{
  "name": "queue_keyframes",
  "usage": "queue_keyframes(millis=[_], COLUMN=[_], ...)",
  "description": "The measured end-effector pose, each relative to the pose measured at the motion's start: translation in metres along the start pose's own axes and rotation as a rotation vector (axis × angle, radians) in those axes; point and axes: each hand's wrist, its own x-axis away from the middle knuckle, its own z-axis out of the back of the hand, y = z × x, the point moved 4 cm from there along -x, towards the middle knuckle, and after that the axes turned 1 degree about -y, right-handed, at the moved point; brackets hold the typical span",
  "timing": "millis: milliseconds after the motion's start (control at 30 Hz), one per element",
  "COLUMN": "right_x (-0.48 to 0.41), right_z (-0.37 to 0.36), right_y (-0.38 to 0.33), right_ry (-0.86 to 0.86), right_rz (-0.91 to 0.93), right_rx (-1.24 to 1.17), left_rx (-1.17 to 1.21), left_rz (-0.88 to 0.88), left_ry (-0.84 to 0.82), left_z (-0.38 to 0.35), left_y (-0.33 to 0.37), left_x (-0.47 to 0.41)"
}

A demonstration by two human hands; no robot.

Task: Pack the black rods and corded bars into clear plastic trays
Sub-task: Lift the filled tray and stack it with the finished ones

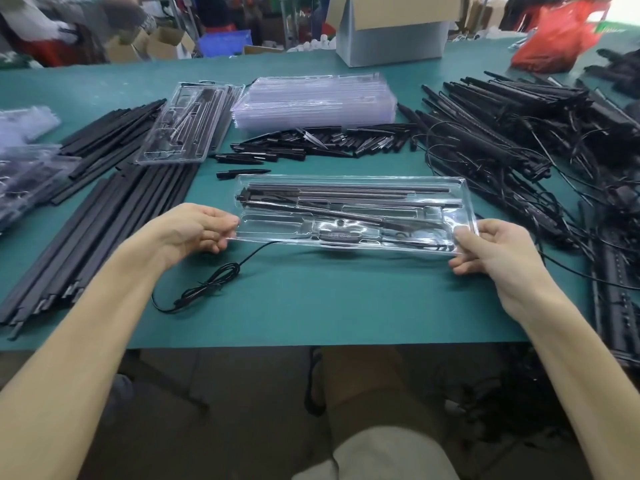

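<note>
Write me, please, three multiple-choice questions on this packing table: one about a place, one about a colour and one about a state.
1. Where is the stack of empty trays?
A. On a shelf.
B. On the table, beyond the front tray.
C. On a chair.

2. What colour is the table?
A. Red.
B. White.
C. Green.

3. How is the front tray held?
A. By the left hand and the right hand, one at each end.
B. By one hand only.
C. By nobody.

Answers:
1 B, the stack lies on the table behind the front tray.
2 C, the top is teal green.
3 A, fingers pinch both ends.
</note>
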Motion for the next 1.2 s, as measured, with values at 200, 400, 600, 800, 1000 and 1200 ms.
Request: queue_keyframes(millis=[200, 400, 600, 800, 1000, 1200], right_x=[0.0, -0.001, 0.0, 0.0, 0.002, 0.007], right_z=[0.001, 0.001, 0.001, -0.001, -0.001, -0.002], right_y=[0.001, 0.002, 0.002, 0.001, 0.0, -0.003], right_ry=[-0.004, -0.001, 0.007, 0.019, 0.018, 0.024], right_rz=[0.007, 0.014, 0.018, 0.015, 0.019, 0.045], right_rx=[0.005, 0.021, 0.02, 0.04, 0.051, 0.015], left_rx=[0.008, 0.059, 0.062, 0.04, 0.037, 0.005], left_rz=[0.015, 0.038, 0.011, -0.079, -0.074, -0.125], left_ry=[0.042, 0.036, 0.053, 0.1, 0.123, 0.238], left_z=[0.0, -0.002, -0.004, -0.007, -0.006, -0.01], left_y=[-0.001, -0.001, -0.001, -0.005, -0.006, -0.009], left_x=[-0.001, 0.0, 0.002, 0.001, 0.0, 0.0])
